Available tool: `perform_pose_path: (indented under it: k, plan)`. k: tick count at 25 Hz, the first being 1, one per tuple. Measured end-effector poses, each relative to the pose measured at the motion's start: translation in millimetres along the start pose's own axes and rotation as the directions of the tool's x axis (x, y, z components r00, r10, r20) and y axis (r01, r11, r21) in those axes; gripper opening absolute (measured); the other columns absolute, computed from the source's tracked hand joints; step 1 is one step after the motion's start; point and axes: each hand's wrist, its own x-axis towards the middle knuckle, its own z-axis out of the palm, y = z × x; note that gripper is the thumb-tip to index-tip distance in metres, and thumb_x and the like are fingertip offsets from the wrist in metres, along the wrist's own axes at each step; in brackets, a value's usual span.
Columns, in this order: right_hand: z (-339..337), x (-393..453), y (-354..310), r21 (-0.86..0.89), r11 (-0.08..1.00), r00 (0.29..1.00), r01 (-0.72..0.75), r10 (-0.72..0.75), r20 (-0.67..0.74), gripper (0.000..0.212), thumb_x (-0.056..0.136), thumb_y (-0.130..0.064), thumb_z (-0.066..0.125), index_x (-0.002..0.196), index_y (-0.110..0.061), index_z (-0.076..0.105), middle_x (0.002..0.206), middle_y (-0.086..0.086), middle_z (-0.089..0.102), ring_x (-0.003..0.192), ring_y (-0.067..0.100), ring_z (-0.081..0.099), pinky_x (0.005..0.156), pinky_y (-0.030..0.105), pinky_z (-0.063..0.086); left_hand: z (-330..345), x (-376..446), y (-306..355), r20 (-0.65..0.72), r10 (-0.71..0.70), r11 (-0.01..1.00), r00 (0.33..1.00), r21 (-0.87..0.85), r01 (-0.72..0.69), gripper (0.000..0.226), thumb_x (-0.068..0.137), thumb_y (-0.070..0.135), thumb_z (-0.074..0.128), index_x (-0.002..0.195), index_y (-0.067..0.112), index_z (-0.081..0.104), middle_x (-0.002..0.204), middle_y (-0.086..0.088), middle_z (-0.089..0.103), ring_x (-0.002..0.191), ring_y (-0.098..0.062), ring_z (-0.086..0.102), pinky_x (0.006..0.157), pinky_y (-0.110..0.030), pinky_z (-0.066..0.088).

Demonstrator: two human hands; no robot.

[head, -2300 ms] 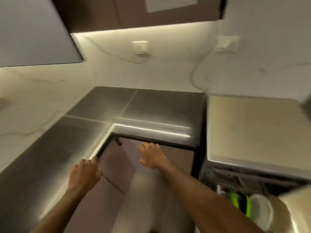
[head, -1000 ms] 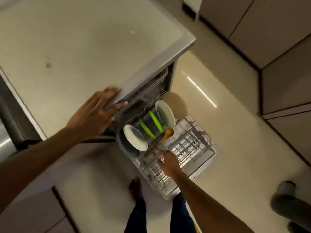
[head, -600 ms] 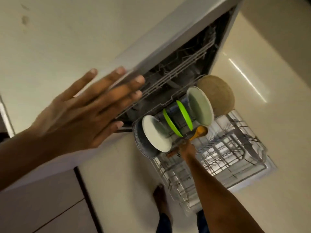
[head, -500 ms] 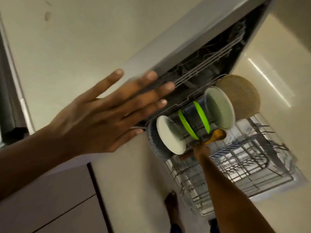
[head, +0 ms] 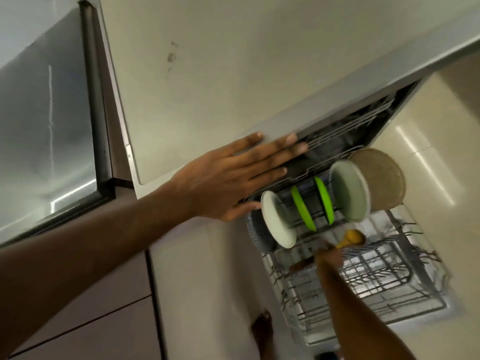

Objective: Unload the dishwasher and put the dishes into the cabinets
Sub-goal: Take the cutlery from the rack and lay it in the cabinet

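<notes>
The left hand (head: 228, 178) rests flat, fingers straight, on the countertop (head: 207, 74) edge above the lower rack (head: 363, 281), probably as a brace. The right hand (head: 328, 257) reaches into that rack and grips the wooden spoon (head: 349, 240) lying just in front of the 5 upright plates (head: 348, 193), likely because it lifts out easiest.

Head camera looks steeply down, tilted, close over dishwasher (head: 259, 74).

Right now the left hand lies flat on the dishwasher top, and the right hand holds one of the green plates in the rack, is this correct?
Not quite. In the head view the right hand grips the wooden spoon, not a green plate. The left hand does lie flat on the dishwasher top.
</notes>
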Motion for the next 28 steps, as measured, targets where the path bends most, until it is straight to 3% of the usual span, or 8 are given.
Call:
perform_pose_path:
  k: [3, 8, 12, 14, 17, 20, 24, 28]
  plan:
    - [-77, -63, -35, 0.115, 0.993, 0.999, -0.038, 0.037, 0.011, 0.034, 0.092, -0.002, 0.067, 0.126, -0.007, 0.071, 0.127, 0.021, 0.071, 0.119, 0.042, 0.065, 0.1, 0.043, 0.052, 3, -2, 2, -0.05, -0.004, 0.999, 0.999, -0.048, 0.002, 0.075, 0.105, 0.056, 0.039, 0.163, 0.01, 0.029, 0.174, -0.012, -0.009, 0.161, -0.029, -0.009, 0.13, -0.051, 0.014]
    - [-166, -182, -83, 0.09, 0.935, 0.935, 0.343, -0.33, -0.13, 0.057, 0.093, 0.003, 0.055, 0.144, -0.024, 0.056, 0.113, 0.008, 0.074, 0.1, 0.032, 0.071, 0.079, 0.036, 0.052, -14, -9, -1, -0.081, 0.007, 0.994, 0.997, -0.104, -0.016, 0.07, 0.098, 0.056, 0.048, 0.157, 0.018, 0.043, 0.174, -0.012, -0.003, 0.161, -0.027, -0.009, 0.13, -0.051, 0.013]
    - [-240, -264, -146, 0.07, 0.831, 0.828, 0.553, -0.537, -0.163, 0.054, 0.101, -0.003, 0.057, 0.144, -0.034, 0.045, 0.081, -0.003, 0.068, 0.065, 0.013, 0.064, 0.055, 0.025, 0.052, -48, -7, 27, -0.119, -0.223, 0.948, 0.968, -0.258, 0.186, 0.079, 0.096, 0.054, 0.055, 0.161, 0.016, 0.034, 0.174, -0.011, 0.013, 0.161, -0.03, 0.011, 0.13, -0.05, 0.017]
    - [-273, -305, -177, 0.075, 0.757, 0.754, 0.649, -0.625, -0.203, 0.025, 0.103, -0.017, 0.061, 0.127, -0.025, 0.06, 0.079, 0.004, 0.068, 0.062, 0.014, 0.061, 0.059, 0.041, 0.056, -94, -9, 33, -0.187, -0.421, 0.809, 0.887, -0.519, 0.275, 0.076, 0.1, 0.059, 0.044, 0.162, 0.017, 0.03, 0.168, -0.007, 0.03, 0.154, -0.027, 0.033, 0.126, -0.042, 0.028]
    - [-306, -358, -217, 0.006, 0.655, 0.635, 0.756, -0.731, -0.251, 0.018, 0.097, -0.053, 0.057, 0.112, -0.044, 0.062, 0.079, -0.008, 0.07, 0.07, 0.013, 0.067, 0.064, 0.044, 0.058, -180, -25, -1, -0.139, -0.611, 0.487, 0.78, -0.842, 0.232, 0.08, 0.099, 0.061, 0.052, 0.163, 0.023, 0.021, 0.159, 0.002, 0.04, 0.138, -0.015, 0.049, 0.109, -0.032, 0.045]
    - [-325, -419, -258, 0.036, 0.553, 0.546, 0.832, -0.807, -0.227, 0.013, 0.098, -0.053, 0.063, 0.109, -0.046, 0.065, 0.079, -0.01, 0.071, 0.069, 0.009, 0.068, 0.066, 0.038, 0.059, -256, -62, -52, -0.145, -0.644, 0.373, 0.751, -0.917, 0.143, 0.059, 0.096, 0.05, 0.068, 0.147, 0.026, 0.05, 0.132, 0.006, 0.065, 0.116, -0.012, 0.063, 0.098, -0.031, 0.054]
    - [-355, -528, -327, -0.028, 0.259, 0.245, 0.966, -0.939, -0.242, 0.01, 0.098, -0.045, 0.069, 0.107, -0.041, 0.066, 0.079, -0.012, 0.071, 0.068, 0.013, 0.065, 0.062, 0.024, 0.052, -354, -162, -112, -0.309, -0.619, 0.611, 0.722, -0.767, 0.195, 0.032, 0.091, 0.059, 0.066, 0.105, 0.032, 0.072, 0.1, 0.012, 0.068, 0.089, -0.007, 0.063, 0.08, -0.04, 0.058]
    - [-351, -606, -387, -0.122, -0.026, -0.035, 0.992, -0.997, -0.072, 0.024, 0.098, -0.059, 0.063, 0.109, -0.038, 0.071, 0.087, -0.018, 0.072, 0.074, 0.009, 0.066, 0.068, 0.019, 0.052, -410, -265, -119, -0.283, -0.361, 0.929, 0.888, -0.027, 0.369, 0.055, 0.09, 0.083, 0.04, 0.101, 0.033, 0.061, 0.095, 0.012, 0.06, 0.084, -0.011, 0.057, 0.057, -0.031, 0.038]
